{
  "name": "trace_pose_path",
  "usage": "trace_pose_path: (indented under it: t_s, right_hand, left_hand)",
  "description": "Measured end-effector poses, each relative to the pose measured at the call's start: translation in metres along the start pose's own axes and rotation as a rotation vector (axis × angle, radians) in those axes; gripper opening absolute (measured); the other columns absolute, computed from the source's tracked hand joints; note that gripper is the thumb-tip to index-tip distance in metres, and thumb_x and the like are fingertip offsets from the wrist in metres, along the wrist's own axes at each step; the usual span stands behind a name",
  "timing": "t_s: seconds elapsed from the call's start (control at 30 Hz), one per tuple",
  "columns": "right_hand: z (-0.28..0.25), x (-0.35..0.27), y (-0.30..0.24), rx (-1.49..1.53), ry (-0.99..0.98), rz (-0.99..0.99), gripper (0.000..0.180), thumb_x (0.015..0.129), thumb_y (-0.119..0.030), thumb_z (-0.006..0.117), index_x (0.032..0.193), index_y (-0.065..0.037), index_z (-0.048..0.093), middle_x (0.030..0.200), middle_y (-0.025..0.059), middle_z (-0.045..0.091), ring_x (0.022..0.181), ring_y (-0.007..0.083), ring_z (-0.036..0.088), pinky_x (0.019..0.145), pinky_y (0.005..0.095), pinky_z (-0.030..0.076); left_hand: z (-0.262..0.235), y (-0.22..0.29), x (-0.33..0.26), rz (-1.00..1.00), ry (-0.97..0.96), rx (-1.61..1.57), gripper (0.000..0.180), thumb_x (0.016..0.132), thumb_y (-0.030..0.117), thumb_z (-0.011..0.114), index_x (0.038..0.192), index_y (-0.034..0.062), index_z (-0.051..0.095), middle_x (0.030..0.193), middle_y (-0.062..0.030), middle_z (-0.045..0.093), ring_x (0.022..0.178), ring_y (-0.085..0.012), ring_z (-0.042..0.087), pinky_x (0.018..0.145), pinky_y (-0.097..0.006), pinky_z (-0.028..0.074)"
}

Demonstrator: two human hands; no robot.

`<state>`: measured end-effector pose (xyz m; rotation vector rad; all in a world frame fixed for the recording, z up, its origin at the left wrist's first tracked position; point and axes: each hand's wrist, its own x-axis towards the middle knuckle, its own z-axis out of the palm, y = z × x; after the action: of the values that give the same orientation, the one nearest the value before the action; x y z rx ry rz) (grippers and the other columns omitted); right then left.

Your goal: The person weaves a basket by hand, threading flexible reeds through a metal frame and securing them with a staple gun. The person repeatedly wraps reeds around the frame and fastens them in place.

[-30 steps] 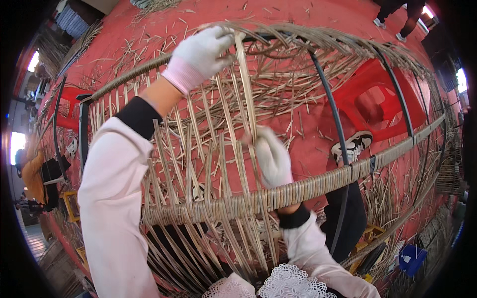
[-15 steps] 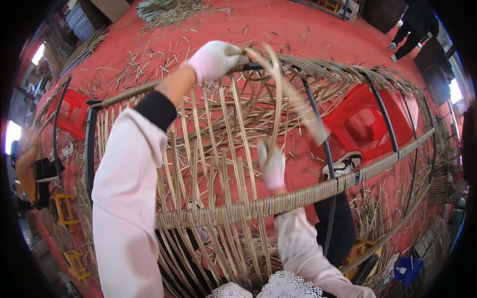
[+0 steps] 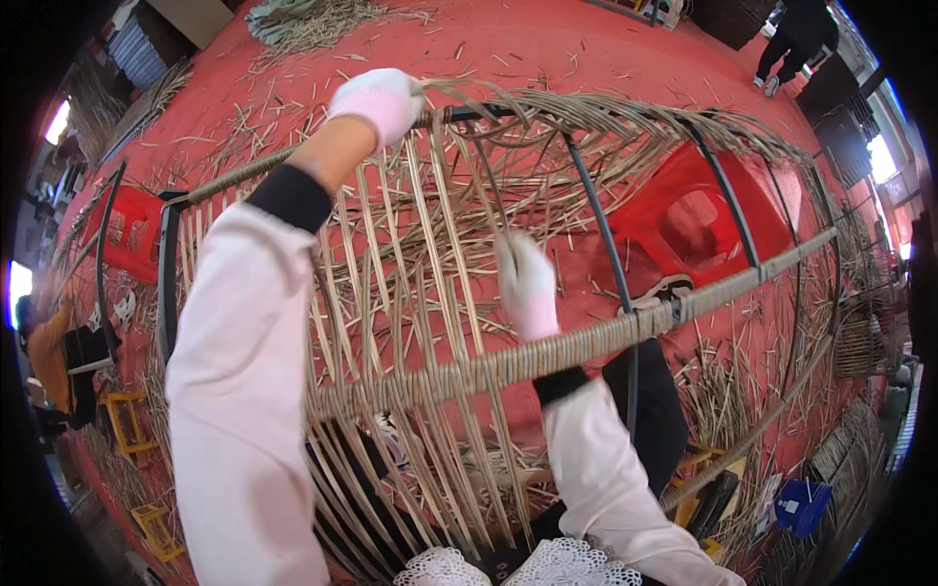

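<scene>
A dark metal frame (image 3: 592,221) lies before me, its far and near bars wrapped in brown wicker strands. My left hand (image 3: 376,105), in a white and pink glove, is closed at the far bar where a wicker strand (image 3: 496,195) winds round it. My right hand (image 3: 528,278), gloved alike, reaches under the near wrapped bar (image 3: 547,354) into the frame's opening. Its fingers, slightly blurred, are closed on the strand hanging from the far bar. Left of it, several parallel wicker strands (image 3: 445,234) span from bar to bar.
A red plastic stool (image 3: 747,210) stands beyond the frame at right, another red stool (image 3: 132,234) at left. Wicker scraps litter the red floor (image 3: 508,49). Yellow stools (image 3: 127,422) and a blue box (image 3: 803,508) are nearby. One person (image 3: 799,44) stands far right; another (image 3: 49,356) sits left.
The wide strand loop above the far bar has been drawn down and tightened. My right hand has moved slightly up; my left stays by the far bar. The view has shifted a little.
</scene>
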<state>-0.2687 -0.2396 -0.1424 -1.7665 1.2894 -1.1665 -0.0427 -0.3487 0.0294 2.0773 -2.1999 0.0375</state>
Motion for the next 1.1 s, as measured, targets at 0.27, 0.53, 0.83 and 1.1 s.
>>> trace_pose_path:
  t_s: [0.27, 0.53, 0.83, 1.1]
  right_hand:
    - [-0.17, -0.282, -0.025, -0.147, -0.584, 0.244, 0.015, 0.093, -0.013, 0.062, 0.096, 0.0, 0.069, 0.087, 0.0195, 0.064, 0.083, 0.0383, 0.063, 0.076, 0.0438, 0.051]
    - [-0.221, -0.32, -0.004, 0.231, -1.055, 0.48, 0.02, 0.096, -0.019, 0.064, 0.098, 0.0, 0.07, 0.081, 0.0076, 0.066, 0.074, 0.016, 0.061, 0.072, 0.0328, 0.05]
    - [-0.224, -0.318, -0.013, 0.036, -1.242, 0.29, 0.025, 0.091, -0.024, 0.069, 0.096, 0.0, 0.073, 0.075, 0.013, 0.068, 0.065, 0.0131, 0.058, 0.067, 0.032, 0.05]
    - [-0.218, -0.326, 0.006, -0.046, -1.137, -0.332, 0.014, 0.089, -0.021, 0.062, 0.09, -0.011, 0.073, 0.081, 0.0129, 0.066, 0.069, 0.0312, 0.063, 0.063, 0.043, 0.051]
  left_hand:
    - [-0.066, 0.168, -0.375, 0.379, -0.847, -1.196, 0.034, 0.097, 0.014, 0.057, 0.13, 0.0084, 0.06, 0.117, -0.0123, 0.068, 0.104, -0.0232, 0.067, 0.092, -0.035, 0.053]
    - [0.106, 0.321, -0.561, -1.469, -1.241, -2.413, 0.026, 0.102, 0.008, 0.05, 0.122, -0.0089, 0.051, 0.096, -0.0087, 0.059, 0.083, -0.0172, 0.061, 0.078, -0.03, 0.055]
    - [0.125, 0.363, -0.567, -1.683, -0.665, -2.299, 0.02, 0.103, 0.008, 0.05, 0.119, -0.0024, 0.055, 0.092, -0.0046, 0.054, 0.082, -0.0154, 0.057, 0.082, -0.03, 0.053]
    - [0.186, 0.351, -0.593, 0.001, -0.564, -1.396, 0.011, 0.102, 0.018, 0.054, 0.106, 0.009, 0.059, 0.094, -0.0081, 0.062, 0.087, -0.0234, 0.062, 0.082, -0.039, 0.056]
